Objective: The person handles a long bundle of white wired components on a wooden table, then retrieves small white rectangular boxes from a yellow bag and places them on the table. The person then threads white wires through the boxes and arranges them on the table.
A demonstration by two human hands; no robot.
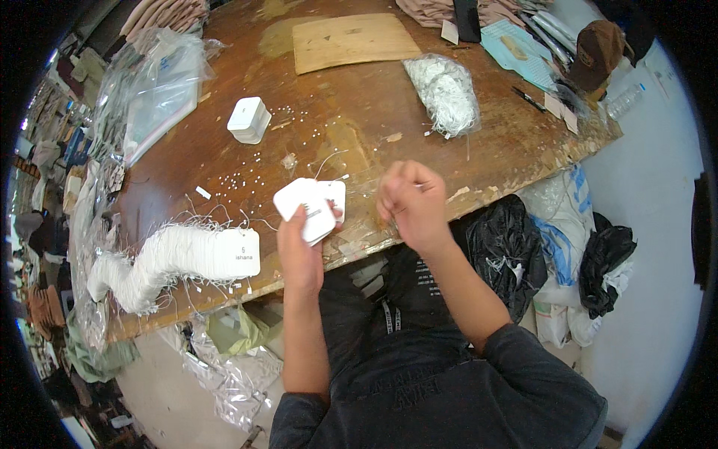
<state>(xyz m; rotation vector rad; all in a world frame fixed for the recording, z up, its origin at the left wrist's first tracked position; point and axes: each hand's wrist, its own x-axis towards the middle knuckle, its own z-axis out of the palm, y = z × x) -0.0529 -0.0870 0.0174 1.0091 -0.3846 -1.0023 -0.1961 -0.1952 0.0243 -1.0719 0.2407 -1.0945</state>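
My left hand point(302, 253) grips a few white hang tags point(302, 200) with rounded corners, fanned over the table's near edge. A thin white string rises from one of them. To their right, my right hand point(413, 203) is raised with its fingers curled together, slightly blurred; whatever it may pinch is too small to make out. A long overlapping row of strung white tags point(179, 254) lies left of my left hand. Farther back stands a neat stack of white tags point(249, 120) with no strings showing. A clear bag of white strings point(445, 93) rests beyond my right hand.
The worn wooden table point(359, 165) has tiny white bits scattered around the stack. A cardboard sheet point(355, 43) lies at the far side, plastic sleeves point(163, 93) at the left. A brown cap point(596, 54) and a pen point(529, 98) are far right; black bags point(507, 247) sit below the edge.
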